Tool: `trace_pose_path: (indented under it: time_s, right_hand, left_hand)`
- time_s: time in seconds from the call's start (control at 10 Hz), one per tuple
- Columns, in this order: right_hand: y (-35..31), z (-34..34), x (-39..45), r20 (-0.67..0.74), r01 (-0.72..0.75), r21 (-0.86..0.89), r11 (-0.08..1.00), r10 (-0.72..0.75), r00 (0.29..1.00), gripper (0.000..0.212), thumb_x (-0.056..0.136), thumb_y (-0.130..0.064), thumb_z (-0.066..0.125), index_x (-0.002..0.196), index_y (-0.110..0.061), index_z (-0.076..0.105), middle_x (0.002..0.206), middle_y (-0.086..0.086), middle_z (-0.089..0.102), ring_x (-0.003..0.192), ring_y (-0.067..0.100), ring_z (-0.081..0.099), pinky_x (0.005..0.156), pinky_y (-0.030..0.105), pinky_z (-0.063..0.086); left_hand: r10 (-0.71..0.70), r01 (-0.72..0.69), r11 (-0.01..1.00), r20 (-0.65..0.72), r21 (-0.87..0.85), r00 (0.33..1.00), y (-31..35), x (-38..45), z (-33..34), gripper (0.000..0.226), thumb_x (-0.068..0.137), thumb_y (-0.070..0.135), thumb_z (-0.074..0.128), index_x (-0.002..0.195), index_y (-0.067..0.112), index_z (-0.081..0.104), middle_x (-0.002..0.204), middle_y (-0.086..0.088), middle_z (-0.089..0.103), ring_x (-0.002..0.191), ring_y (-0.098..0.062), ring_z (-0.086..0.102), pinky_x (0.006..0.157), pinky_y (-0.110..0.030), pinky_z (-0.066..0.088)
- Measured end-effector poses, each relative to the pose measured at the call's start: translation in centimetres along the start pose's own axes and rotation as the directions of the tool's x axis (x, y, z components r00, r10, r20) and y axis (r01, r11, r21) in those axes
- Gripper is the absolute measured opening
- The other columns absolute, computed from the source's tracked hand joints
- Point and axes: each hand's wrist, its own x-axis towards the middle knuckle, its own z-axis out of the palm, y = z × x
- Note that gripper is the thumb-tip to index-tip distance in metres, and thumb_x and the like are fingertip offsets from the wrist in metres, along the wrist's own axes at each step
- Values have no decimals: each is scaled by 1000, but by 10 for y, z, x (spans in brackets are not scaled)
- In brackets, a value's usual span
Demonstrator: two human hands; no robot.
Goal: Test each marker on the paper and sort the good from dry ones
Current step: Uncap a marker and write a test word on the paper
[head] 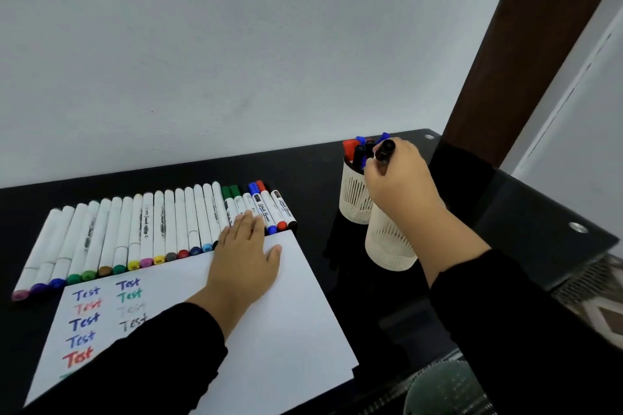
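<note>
A white paper (286, 313) lies on the black table, with "Test" written on it several times in blue, red, green and grey. My left hand (244, 253) rests flat on its upper edge. A row of several white markers (141, 232) lies beyond the paper, coloured caps toward me, with whiteboard markers (266, 209) at its right end. My right hand (401, 178) grips a black-capped marker (384, 150) above the far cream holder (354, 199), which holds several red, blue and black markers. A second cream holder (387, 246) stands nearer, partly hidden by my right arm.
The black table (337, 280) ends at a grey wall behind and at a dark raised edge (539, 229) on the right. A brown door frame (526, 44) rises at the back right. A green perforated object (445, 387) sits at the bottom right.
</note>
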Motion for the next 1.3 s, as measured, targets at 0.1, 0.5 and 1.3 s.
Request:
trace_pose_path:
  time_s: [0.1, 0.5, 1.3]
  right_hand:
    - [-5, -2, 15, 52, -36, -76, 996, 40, 998, 11, 95, -20, 45, 96, -9, 46, 93, 8, 50, 78, 21, 47, 58, 27, 30]
    - [-5, 6, 35, 69, -16, -2, 1000, 16, 998, 43, 90, -2, 48, 128, -11, 32, 101, 14, 56, 86, 26, 57, 64, 33, 40]
    - [-5, 4, 30, 237, 140, -409, 902, -43, 971, 31, 98, -21, 46, 122, -4, 55, 124, 11, 49, 106, 25, 54, 82, 29, 41]
  left_hand:
    - [0, 0, 1000, -2, -11, 1000, 1, 1, -2, 64, 99, 44, 22, 150, 13, 0, 158, -4, -5, 145, -19, -6, 116, -33, -2]
    - [-12, 12, 1000, 0, -7, 1000, 1, 0, -4, 64, 99, 45, 21, 149, 14, -3, 158, -4, -7, 144, -18, -7, 115, -31, -3]
    - [-41, 40, 999, 25, 10, 999, 2, 1, -3, 65, 99, 45, 21, 150, 12, -1, 158, -5, -7, 145, -19, -6, 115, -32, -1]
